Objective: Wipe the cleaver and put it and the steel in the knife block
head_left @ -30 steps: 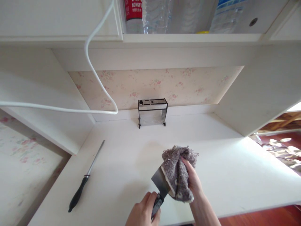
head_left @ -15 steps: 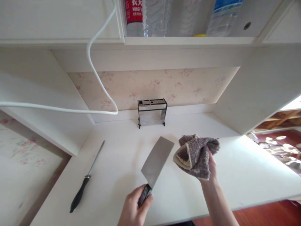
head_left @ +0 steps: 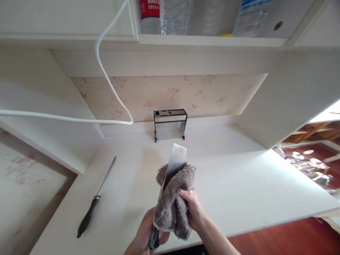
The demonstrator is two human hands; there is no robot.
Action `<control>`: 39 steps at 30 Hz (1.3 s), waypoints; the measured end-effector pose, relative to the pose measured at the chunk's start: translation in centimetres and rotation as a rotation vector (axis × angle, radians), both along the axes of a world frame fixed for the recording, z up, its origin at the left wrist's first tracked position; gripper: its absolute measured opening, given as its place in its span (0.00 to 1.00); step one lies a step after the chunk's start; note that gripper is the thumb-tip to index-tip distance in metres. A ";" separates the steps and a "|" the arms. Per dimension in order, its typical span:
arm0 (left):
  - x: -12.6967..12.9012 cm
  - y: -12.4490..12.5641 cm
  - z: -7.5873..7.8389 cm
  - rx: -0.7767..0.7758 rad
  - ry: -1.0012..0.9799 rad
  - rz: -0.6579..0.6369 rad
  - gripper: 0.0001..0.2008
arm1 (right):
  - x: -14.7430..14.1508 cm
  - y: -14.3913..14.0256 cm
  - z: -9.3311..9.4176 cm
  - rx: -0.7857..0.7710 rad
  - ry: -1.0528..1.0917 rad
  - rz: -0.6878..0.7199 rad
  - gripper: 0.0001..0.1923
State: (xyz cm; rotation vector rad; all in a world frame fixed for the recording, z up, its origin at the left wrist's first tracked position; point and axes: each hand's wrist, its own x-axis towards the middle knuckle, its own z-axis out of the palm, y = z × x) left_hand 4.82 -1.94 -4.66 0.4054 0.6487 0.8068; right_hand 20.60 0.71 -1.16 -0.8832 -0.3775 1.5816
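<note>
In my left hand [head_left: 146, 230] is the black handle of a cleaver [head_left: 177, 154], its broad steel blade pointing up and away from me. My right hand [head_left: 193, 208] grips a grey-brown fluffy cloth [head_left: 175, 198] that is folded around the lower part of the blade. Cloth shows on both sides of the metal, and the blade's tip end sticks out above it. Part of the handle and the left fingers are hidden behind the cloth. To the left, a sharpening steel [head_left: 96, 197] with a black handle lies on the white tabletop [head_left: 228, 184].
A clear-sided knife block [head_left: 170, 124] with a slotted metal top stands against the back wall. A white cable [head_left: 106, 76] hangs across the upper left. Overhead, a shelf [head_left: 212, 40] holds plastic bottles [head_left: 175, 17]. A side panel [head_left: 281, 95] bounds the right.
My right hand has brought the cloth left and onto the cleaver, covering much of the blade. The left hand has moved slightly left and down, and the blade has turned more upright.
</note>
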 end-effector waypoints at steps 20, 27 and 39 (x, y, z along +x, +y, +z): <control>-1.6 0.8 1.1 0.006 0.044 -0.139 0.23 | 2.4 2.2 1.4 -0.057 -0.272 -0.127 0.18; -3.6 -0.2 1.3 -0.066 0.088 -0.205 0.24 | 2.9 4.3 1.9 -0.091 -0.273 -0.196 0.21; -4.6 -0.8 4.1 0.162 0.445 -0.253 0.26 | 6.8 6.0 3.4 -0.054 -0.144 -0.485 0.20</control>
